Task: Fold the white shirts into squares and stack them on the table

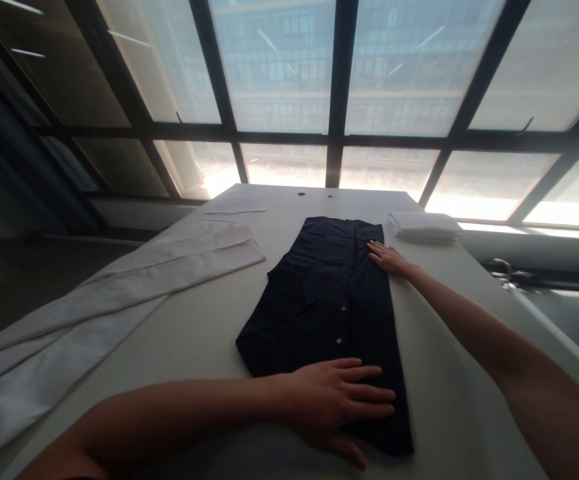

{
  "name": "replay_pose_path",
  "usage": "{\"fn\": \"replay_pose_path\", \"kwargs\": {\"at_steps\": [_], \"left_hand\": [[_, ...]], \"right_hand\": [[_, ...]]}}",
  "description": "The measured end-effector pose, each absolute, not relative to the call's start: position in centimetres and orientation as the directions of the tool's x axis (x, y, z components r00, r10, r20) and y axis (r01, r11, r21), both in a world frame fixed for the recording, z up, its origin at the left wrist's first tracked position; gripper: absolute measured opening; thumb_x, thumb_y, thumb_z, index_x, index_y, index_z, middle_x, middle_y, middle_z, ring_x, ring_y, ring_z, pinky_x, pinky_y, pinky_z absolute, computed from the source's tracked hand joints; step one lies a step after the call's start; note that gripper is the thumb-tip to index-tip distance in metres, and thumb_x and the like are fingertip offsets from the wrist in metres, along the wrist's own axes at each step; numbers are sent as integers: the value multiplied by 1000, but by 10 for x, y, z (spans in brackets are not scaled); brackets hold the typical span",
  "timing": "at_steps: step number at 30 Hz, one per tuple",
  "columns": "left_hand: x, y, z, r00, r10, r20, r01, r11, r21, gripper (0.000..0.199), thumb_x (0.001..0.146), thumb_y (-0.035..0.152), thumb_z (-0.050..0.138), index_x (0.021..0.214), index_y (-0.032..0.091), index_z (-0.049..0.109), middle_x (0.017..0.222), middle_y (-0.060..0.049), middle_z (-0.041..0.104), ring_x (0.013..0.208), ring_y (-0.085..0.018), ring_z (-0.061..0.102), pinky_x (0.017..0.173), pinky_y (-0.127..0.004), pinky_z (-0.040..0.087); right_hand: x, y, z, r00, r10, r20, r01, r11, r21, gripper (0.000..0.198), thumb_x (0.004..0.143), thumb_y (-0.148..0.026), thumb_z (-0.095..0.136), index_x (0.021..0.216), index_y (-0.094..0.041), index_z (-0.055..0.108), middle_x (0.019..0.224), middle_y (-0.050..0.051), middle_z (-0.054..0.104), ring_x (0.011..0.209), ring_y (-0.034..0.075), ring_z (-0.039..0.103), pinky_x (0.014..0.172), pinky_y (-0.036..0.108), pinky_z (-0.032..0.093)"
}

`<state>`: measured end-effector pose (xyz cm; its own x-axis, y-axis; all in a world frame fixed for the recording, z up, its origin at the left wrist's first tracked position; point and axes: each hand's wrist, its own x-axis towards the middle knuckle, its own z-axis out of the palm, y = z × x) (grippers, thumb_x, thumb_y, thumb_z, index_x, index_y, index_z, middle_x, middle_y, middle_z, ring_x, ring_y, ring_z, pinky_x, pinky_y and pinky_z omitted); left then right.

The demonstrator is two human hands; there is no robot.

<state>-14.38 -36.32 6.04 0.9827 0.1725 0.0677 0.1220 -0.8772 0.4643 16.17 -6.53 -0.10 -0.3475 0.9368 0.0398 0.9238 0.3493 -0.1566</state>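
A dark navy buttoned shirt [319, 287] lies partly folded on the white table, its long side running away from me. Two small pale buttons show along its front. My left hand [339, 399] rests flat across the near end of the shirt, fingers spread and pointing right. Farther off, my right hand [389, 257] lies with extended fingers on the shirt's right edge, toward its far end. Neither hand grips the cloth. My left hand and forearm cover part of the near edge.
On the left, long white trousers-like cloth [179, 267] drapes over the table [204, 327]. A thin white sheet [242, 200] lies at the back left. Folded white cloths [423, 227] are stacked at the back right. Beyond the table stand large windows [274, 67].
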Motion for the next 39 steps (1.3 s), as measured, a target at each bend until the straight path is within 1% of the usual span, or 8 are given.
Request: {"fn": "replay_pose_path", "kwargs": {"at_steps": [8,15,19,22,25,28,32,39], "left_hand": [[-147,-361,56,983,172,61,122,-868,482,66,97,42,52,156,23,31,158,-2,36,151,-28,18,124,-45,18],[-149,-360,48,982,167,90,115,-901,418,57,99,29,44,155,23,34,159,0,35,151,-25,15,124,-44,19],[-149,-360,48,981,159,110,108,-922,373,57,98,29,46,154,23,36,158,2,35,151,-24,17,123,-43,25],[-149,-360,49,979,165,117,113,-927,358,58,98,34,48,153,24,38,158,1,36,150,-25,19,121,-42,29],[-147,-361,49,980,163,118,110,-925,362,62,96,42,52,153,23,39,158,-2,37,150,-27,21,120,-43,31],[-146,-362,49,980,159,122,104,-923,369,66,95,41,54,154,18,36,158,-4,37,150,-28,19,121,-46,26],[-145,-363,51,981,163,106,110,-917,384,65,96,40,51,155,16,34,159,-4,34,151,-28,17,123,-46,20],[-146,-361,55,984,158,85,118,-927,357,64,95,38,53,154,20,37,157,-5,39,149,-29,23,120,-47,29]], "right_hand": [[167,1,-6,-172,984,53,973,178,-146,61,103,-46,26,156,-18,32,163,10,24,150,26,21,119,52,19],[156,15,0,-50,996,71,981,62,-181,65,100,-51,31,152,-13,38,162,13,27,150,29,22,120,51,19],[131,-24,0,-119,981,155,966,151,-210,63,102,-48,23,151,-11,41,163,14,23,151,29,15,119,54,18],[114,-77,-7,-283,942,182,926,318,-203,65,102,-52,20,152,-15,40,163,12,24,152,26,14,121,52,13],[105,-133,-13,-408,903,138,875,430,-224,69,101,-58,20,156,-19,33,163,9,23,151,24,16,122,49,11],[98,-163,-14,-445,890,98,858,455,-236,72,100,-61,19,157,-18,28,164,9,21,152,24,15,122,46,11],[90,-143,-11,-352,932,83,905,362,-225,73,100,-59,18,157,-14,28,164,11,20,152,26,14,122,49,12],[84,-42,-2,-157,986,53,966,164,-202,70,101,-50,16,157,-10,25,164,16,19,151,28,14,120,54,12]]}}
